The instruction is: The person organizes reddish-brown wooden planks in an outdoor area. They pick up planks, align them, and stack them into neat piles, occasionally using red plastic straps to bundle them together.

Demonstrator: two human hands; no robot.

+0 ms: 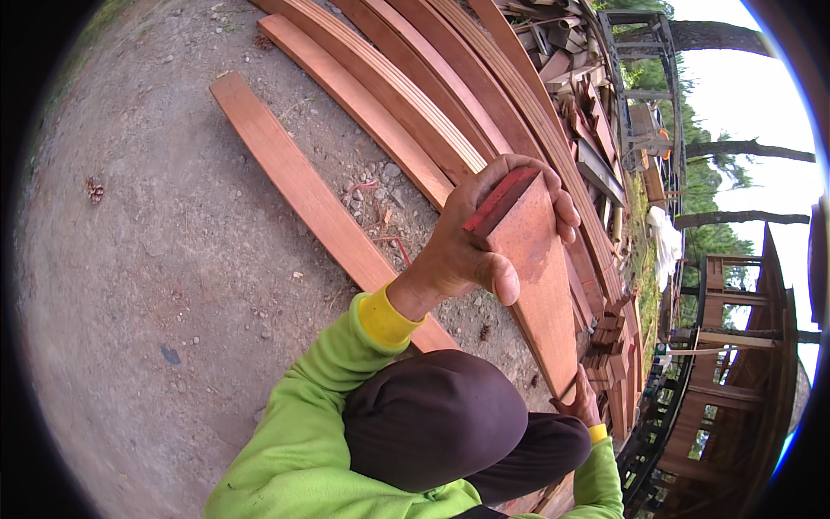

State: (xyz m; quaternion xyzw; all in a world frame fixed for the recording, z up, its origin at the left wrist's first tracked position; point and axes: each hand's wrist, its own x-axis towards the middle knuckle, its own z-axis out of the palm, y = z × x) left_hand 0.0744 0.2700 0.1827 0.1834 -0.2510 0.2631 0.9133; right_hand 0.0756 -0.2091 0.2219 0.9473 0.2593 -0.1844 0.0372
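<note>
A reddish-brown wooden board [546, 298] is held up on the right, with one end towards me. That end is painted red. My left hand [467, 229] wraps round the board by the red end, thumb on one side and fingers over the other. Farther down the same board, my right hand [585, 401] grips its edge; some of its fingers are hidden. Another plank [298, 173] lies on the ground beyond my left forearm, apart from the held board.
Several long planks [398, 78] lie side by side on gravelly ground [156, 285]. A heap of offcuts [571, 52] and short stacked boards [609, 346] lie to the right. My bent knees [437, 415] are close below the board. A wooden building [735, 381] stands at the far right.
</note>
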